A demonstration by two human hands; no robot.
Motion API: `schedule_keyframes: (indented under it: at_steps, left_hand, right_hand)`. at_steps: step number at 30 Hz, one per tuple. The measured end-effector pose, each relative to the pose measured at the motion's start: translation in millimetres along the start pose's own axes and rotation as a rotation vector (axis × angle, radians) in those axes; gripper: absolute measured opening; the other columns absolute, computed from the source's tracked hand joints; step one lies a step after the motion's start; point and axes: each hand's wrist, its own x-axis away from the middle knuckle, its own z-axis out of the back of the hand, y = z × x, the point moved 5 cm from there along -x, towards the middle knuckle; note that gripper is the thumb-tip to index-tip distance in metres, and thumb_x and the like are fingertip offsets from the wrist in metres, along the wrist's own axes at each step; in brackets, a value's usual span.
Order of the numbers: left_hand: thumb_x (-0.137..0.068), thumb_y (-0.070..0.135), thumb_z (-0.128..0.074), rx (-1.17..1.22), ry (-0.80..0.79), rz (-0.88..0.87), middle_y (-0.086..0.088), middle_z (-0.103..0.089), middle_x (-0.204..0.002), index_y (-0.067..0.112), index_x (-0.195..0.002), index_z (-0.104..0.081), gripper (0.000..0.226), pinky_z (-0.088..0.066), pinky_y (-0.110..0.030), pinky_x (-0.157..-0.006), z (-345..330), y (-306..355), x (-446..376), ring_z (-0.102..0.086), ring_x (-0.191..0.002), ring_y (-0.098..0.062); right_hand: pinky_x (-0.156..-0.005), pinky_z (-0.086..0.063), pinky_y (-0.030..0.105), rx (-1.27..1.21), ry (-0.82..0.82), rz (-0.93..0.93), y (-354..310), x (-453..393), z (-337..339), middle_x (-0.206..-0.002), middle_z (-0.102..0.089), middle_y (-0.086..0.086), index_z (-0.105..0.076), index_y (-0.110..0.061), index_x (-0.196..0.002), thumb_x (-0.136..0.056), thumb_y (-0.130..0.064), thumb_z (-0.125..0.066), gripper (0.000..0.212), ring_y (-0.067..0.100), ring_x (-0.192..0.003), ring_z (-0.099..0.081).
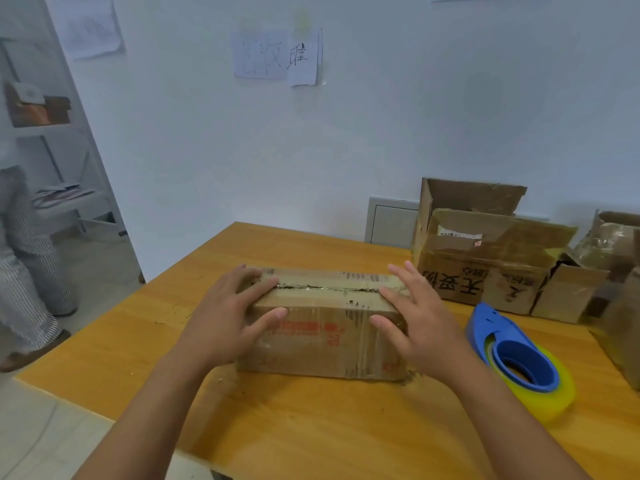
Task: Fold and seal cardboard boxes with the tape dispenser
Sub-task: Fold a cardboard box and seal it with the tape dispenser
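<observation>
We take the closed box (322, 327) as landmark. It sits on the wooden table (311, 427), long axis running left to right across our view, flaps folded down, their seam along that same axis on top. The seam looks gapped, with only old torn tape on it, so we judge it not yet sealed.

Behind and to the right of the box: a larger open carton (485, 261), flaps up, printed side facing us. Further right, more worn cartons (620, 306) at the frame edge.

Tape dispenser (519, 362): blue, with a yellowish tape roll, lying on the table just right of the box. Its pointed end aims away from us and its long axis runs near to far, roughly crossways to the box.

Left hand (228, 320): flat on the box's left end, fingers straight and spread, pressing the flaps, gripping nothing. Right hand (415, 317): same at the right end, fingers extended, thumb on the front face.

Next move likely a reach for the dispenser. The right hand is clearly nearer; the dispenser lies to the right of its fingers and slightly toward us.
</observation>
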Motion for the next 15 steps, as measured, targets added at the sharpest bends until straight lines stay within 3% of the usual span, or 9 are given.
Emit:
schedule_keyframes:
  at_steps: [2, 5, 9, 12, 15]
  left_hand:
    - [-0.086, 0.083, -0.021, -0.126, 0.017, -0.060, 0.006, -0.043, -0.151, 0.030, -0.140, -0.054, 0.082, -0.014, -0.042, -0.122, 0, 12, -2, -0.014, -0.151, -0.015]
    - [-0.080, 0.089, -0.002, -0.254, -0.077, -0.077, 0.003, -0.030, -0.160, 0.019, -0.148, -0.043, 0.106, -0.001, -0.037, -0.123, -5, 31, -4, -0.010, -0.151, -0.013]
    - [-0.072, 0.094, 0.002, -0.269, -0.098, -0.050, -0.002, -0.026, -0.161, 0.031, -0.155, -0.025, 0.108, -0.008, -0.034, -0.120, -10, 41, -1, -0.019, -0.150, -0.019]
    - [-0.072, 0.091, 0.000, -0.317, -0.159, -0.074, -0.004, -0.021, -0.163, 0.034, -0.155, -0.026, 0.104, 0.000, -0.033, -0.118, -12, 49, 0, -0.014, -0.152, -0.022]
    - [-0.071, 0.089, -0.002, -0.315, -0.189, -0.096, -0.002, -0.019, -0.164, 0.042, -0.154, -0.020, 0.097, -0.012, -0.034, -0.120, -14, 56, -1, -0.016, -0.151, -0.021]
  right_hand:
    - [-0.121, 0.014, 0.047, 0.183, -0.095, 0.021, -17, -4, 1, -0.166, -0.009, -0.007, -0.024, -0.024, -0.157, -0.089, -0.068, -0.001, 0.085, 0.014, -0.150, 0.020]
    - [-0.114, 0.026, 0.055, 0.355, -0.199, -0.011, -37, -10, 0, -0.167, 0.001, -0.003, 0.007, -0.025, -0.159, -0.095, -0.058, -0.013, 0.074, 0.024, -0.148, 0.027]
    - [-0.122, 0.014, 0.050, 0.340, -0.281, 0.064, -62, -17, -9, -0.167, 0.005, -0.001, 0.005, -0.026, -0.159, -0.099, -0.057, -0.032, 0.077, 0.023, -0.153, 0.011]
    - [-0.125, -0.002, 0.043, 0.291, -0.320, 0.060, -63, -20, -11, -0.167, 0.003, -0.002, -0.002, -0.024, -0.160, -0.100, -0.054, -0.037, 0.075, 0.020, -0.154, 0.002]
    - [-0.125, -0.003, 0.043, 0.282, -0.350, 0.106, -73, -25, -11, -0.167, 0.005, -0.003, -0.001, -0.023, -0.160, -0.100, -0.050, -0.040, 0.076, 0.019, -0.154, 0.003]
